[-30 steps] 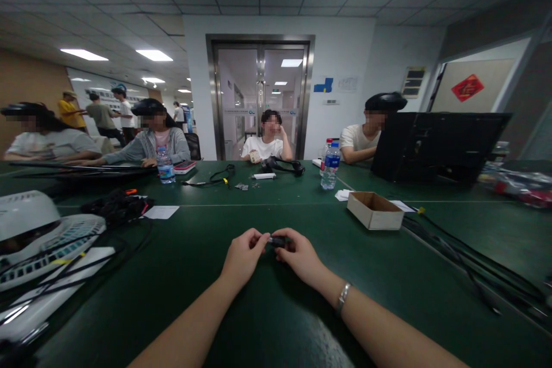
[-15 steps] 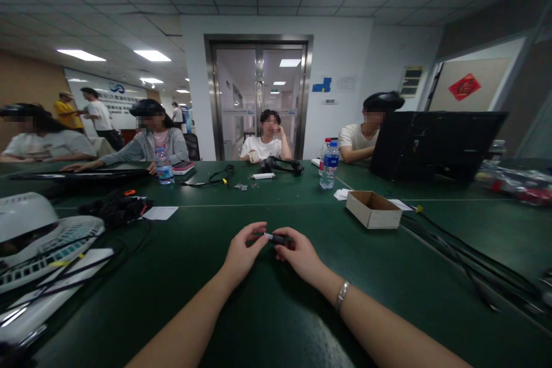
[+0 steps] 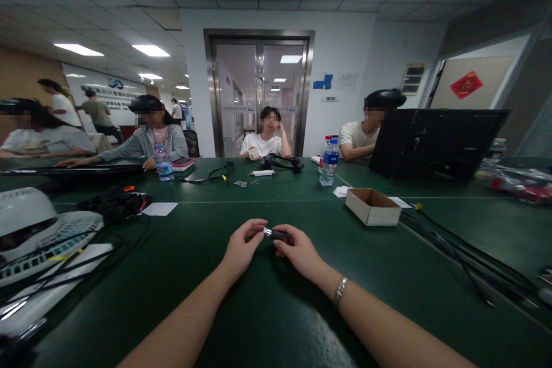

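Cylinder [image 3: 278, 235], just one, slim and black with a shiny silver end, over the green tabletop [image 3: 172, 282]. The right hand [image 3: 301, 248] has its grip closed on the black part; the left hand [image 3: 240, 246] has its grip slightly parted at the silver end. Three bottles [image 3: 329, 168] and one open box [image 3: 378, 216] stand beyond.

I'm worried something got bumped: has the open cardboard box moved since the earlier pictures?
No. The box shows no shift either way against the pale table seam.
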{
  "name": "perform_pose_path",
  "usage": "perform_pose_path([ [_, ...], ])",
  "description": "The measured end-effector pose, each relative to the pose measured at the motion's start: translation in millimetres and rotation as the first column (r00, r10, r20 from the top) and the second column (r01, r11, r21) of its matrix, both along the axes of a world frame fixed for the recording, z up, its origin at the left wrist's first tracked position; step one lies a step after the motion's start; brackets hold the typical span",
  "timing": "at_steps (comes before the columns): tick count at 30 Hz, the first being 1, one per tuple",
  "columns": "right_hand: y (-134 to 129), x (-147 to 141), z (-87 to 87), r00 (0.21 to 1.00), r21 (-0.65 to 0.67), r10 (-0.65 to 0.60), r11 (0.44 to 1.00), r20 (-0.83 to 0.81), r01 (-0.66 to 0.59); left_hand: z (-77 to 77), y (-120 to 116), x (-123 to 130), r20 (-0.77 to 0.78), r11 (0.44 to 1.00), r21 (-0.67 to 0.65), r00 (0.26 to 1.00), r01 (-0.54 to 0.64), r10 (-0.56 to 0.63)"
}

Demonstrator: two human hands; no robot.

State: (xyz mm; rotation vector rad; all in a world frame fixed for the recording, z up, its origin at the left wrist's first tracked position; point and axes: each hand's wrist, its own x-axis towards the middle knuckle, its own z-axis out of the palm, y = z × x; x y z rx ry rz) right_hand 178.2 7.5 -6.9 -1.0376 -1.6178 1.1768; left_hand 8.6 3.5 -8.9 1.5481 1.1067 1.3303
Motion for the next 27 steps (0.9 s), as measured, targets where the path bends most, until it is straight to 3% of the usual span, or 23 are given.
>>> perform_pose_path([
  [5,0.0,-0.3,0.0,1.000,-0.008,-0.008,1.000,0.022,0.008,-4.0,1.8,0.5,-0.057,0.990,-0.114,0.996,-0.079,0.072],
  [10,1.6,0.0,-1.8,0.999,0.017,0.013,1.000,0.050,-0.014,-6.6,2.3,-0.5,-0.158,0.994,-0.086,0.986,-0.060,0.046],
  [18,3.6,-0.8,-4.4,1.000,0.003,0.016,1.000,0.019,-0.016,-9.2,6.2,-0.7,-0.059,0.999,-0.033,0.998,0.012,-0.014],
  [27,2.5,1.4,-5.4,0.999,0.024,0.021,1.000,-0.045,-0.020,-8.3,4.2,0.7,-0.007,0.997,-0.067,0.999,-0.033,0.032],
])
